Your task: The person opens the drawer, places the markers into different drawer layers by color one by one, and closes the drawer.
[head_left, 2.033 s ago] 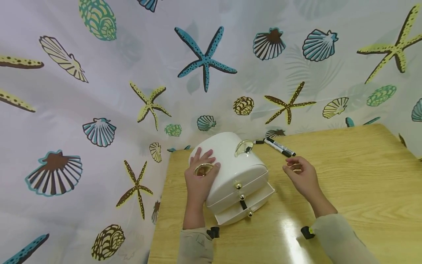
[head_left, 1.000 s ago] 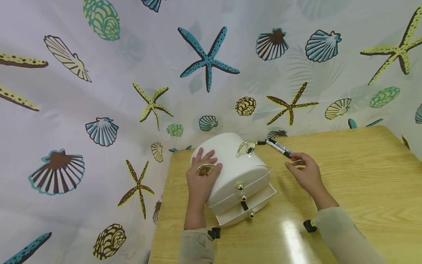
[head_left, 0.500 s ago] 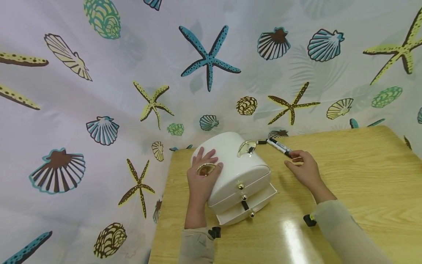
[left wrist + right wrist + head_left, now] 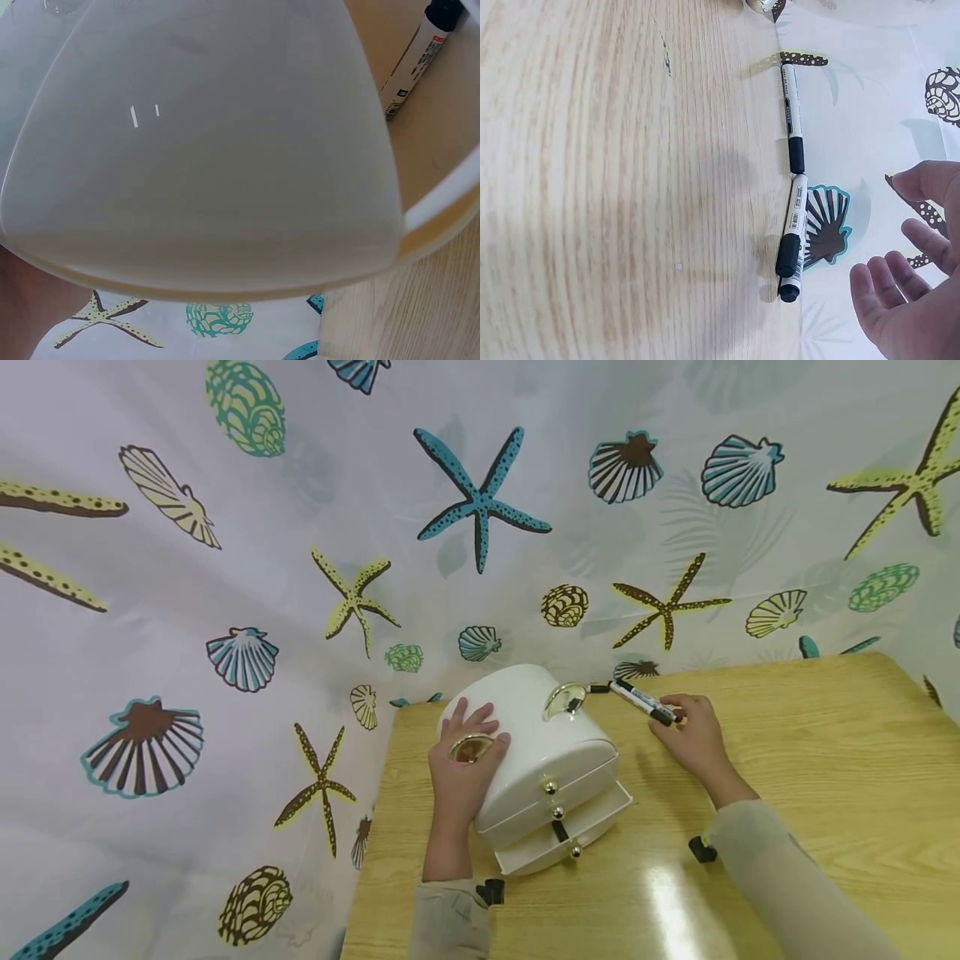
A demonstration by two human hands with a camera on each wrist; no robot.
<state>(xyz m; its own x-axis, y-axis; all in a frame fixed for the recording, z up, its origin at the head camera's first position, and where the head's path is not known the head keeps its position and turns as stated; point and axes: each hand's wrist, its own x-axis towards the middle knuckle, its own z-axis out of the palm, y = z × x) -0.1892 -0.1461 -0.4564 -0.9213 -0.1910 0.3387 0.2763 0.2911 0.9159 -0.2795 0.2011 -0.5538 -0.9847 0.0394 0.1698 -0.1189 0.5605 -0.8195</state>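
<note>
In the head view my left hand (image 4: 465,768) rests spread on top of a white rounded drawer box (image 4: 517,702), around a gold handle (image 4: 470,748). The lowest drawer (image 4: 600,818) is pulled out, with a marker's black end (image 4: 559,831) showing in it. That marker (image 4: 412,67) lies inside in the left wrist view. Fingers loosely bent and apart, my right hand (image 4: 697,735) is by the near end of two whiteboard markers (image 4: 639,697) lying together. The right wrist view has nothing between the fingers of the right hand (image 4: 911,277) and a gap from the paired markers (image 4: 795,217).
A third marker (image 4: 792,112) lies end to end with the pair, partly hidden behind the box in the head view. The wooden table (image 4: 810,760) meets a shell-and-starfish printed cloth (image 4: 480,602) at the back. A second gold handle (image 4: 564,700) stands on the box.
My right hand has moved slightly forward to the near end of the paired markers. The left hand stays on the box, and the drawer stays out. The head view has shifted a little.
</note>
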